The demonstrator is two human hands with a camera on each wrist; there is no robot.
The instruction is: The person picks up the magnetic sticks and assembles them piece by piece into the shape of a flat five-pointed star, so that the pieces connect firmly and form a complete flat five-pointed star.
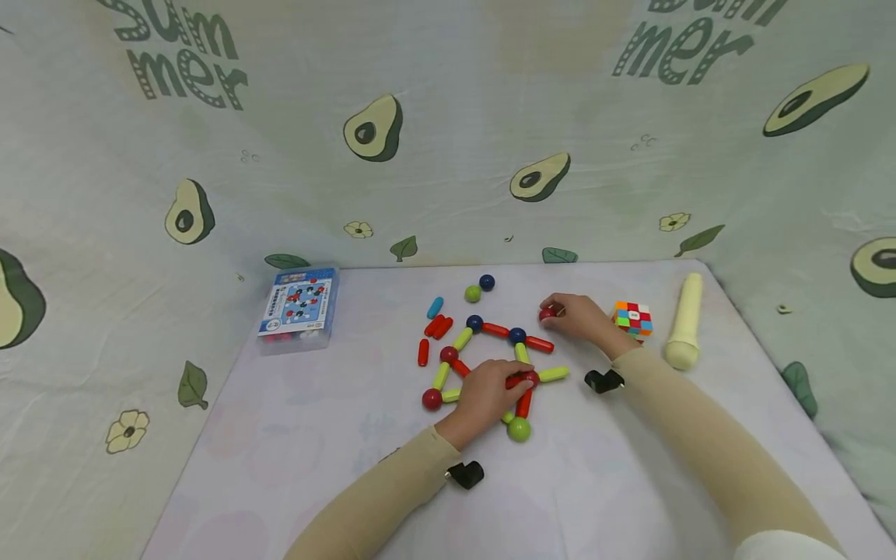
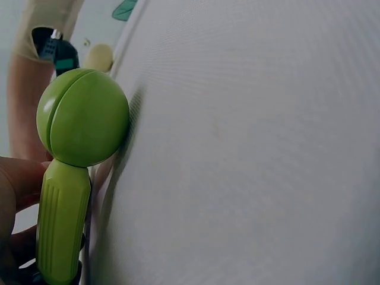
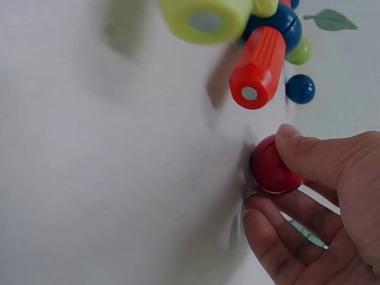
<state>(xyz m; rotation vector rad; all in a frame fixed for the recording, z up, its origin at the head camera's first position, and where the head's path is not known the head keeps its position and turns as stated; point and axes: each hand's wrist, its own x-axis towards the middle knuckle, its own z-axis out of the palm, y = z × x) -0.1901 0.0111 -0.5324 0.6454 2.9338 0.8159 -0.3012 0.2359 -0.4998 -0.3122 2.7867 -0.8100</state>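
On the table lies a joined frame of magnetic sticks and balls, with a green ball at its near corner. My left hand pinches a red magnetic stick right beside a red ball of that frame. In the left wrist view, the green ball and a yellow-green stick stand close, hiding most of the fingers. My right hand holds a loose red ball between thumb and fingers, close over the table. Near it, a red stick sticks out from a blue ball.
Several loose sticks, including a blue one, lie left of the frame. A loose green ball and blue ball sit behind it. A plastic box stands back left; a puzzle cube and cream-coloured rod are right.
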